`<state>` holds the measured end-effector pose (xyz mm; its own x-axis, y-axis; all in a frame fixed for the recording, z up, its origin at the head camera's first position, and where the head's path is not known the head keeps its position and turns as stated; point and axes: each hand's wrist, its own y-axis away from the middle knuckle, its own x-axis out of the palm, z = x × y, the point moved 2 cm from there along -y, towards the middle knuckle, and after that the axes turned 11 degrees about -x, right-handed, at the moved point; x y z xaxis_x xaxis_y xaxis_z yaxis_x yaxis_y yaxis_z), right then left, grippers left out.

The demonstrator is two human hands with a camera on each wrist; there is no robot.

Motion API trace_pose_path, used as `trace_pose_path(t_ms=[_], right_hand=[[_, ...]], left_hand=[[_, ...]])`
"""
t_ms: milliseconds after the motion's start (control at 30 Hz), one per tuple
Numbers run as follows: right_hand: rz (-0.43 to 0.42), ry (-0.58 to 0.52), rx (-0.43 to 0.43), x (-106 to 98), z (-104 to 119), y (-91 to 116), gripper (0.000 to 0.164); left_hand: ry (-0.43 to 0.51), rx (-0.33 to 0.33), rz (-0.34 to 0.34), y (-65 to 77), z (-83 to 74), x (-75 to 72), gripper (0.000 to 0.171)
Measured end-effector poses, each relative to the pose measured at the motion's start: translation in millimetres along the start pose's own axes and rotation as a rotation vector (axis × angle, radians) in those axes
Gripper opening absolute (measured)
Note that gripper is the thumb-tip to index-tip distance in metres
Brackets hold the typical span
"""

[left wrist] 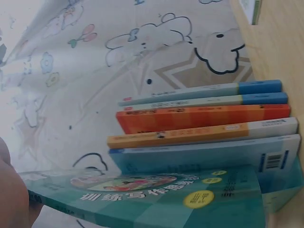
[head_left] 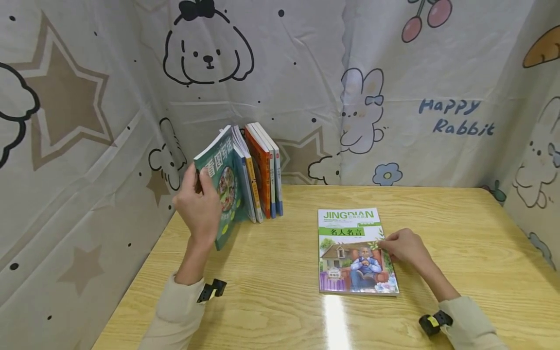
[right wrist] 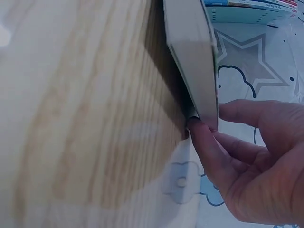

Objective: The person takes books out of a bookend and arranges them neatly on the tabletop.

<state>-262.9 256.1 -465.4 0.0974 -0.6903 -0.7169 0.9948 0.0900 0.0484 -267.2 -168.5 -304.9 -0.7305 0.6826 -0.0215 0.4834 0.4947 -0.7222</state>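
Green book [head_left: 228, 187]: near-upright beside book row [head_left: 266, 182]; left hand [head_left: 200, 206] grips its near edge, presumably for steadiness. White book [head_left: 345, 260]: on table [head_left: 271, 277]; right hand [head_left: 407, 248] pinches its right edge, likely for control.

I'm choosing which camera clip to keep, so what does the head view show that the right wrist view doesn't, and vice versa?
Only the head view: the left hand gripping a dark-green paperback book, the seated-figure picture on the white-and-green paperback book, and blue "Happy Rabbit" lettering.

Only the right wrist view: a fingertip of the right hand tucked under the white-and-green paperback book.

Both: the right hand pinching that book's edge, the pale yellow wood-grain table and the white cartoon-printed cloth.
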Motion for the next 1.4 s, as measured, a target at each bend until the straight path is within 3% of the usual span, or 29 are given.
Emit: trace_pose_path(t_ms=[400,567,767,900,1033,1200,1400], right_hand=[[-0.002,0.008,-0.006,-1,-5,1,0.029],[0.008,0.009,0.007,-2,-6,3,0.028],[-0.004,0.021,-0.027,-6,-4,4,0.026],[-0.084,0.035,-0.079,-11,1,3,0.032],[-0.159,0.024,-0.183,-13,11,4,0.043],[-0.163,-0.136,-0.337,-9,30,4,0.051],[-0.186,-0.353,-0.451,-10,54,4,0.042]], left_hand=[[0.014,0.116,-0.067,-4.7,-24.8,-14.9,0.021],[0.025,0.117,-0.064,-1.5,-27.5,-17.7,0.021],[0.121,0.048,0.035,5.7,-29.0,-15.2,0.021],[0.195,-0.01,0.119,12.0,-29.5,-10.6,0.022],[0.233,-0.085,0.197,19.8,-27.7,-2.6,0.026],[0.266,-0.155,0.313,30.0,-28.2,10.6,0.027],[0.333,-0.178,0.407,46.6,-36.1,26.9,0.027]])
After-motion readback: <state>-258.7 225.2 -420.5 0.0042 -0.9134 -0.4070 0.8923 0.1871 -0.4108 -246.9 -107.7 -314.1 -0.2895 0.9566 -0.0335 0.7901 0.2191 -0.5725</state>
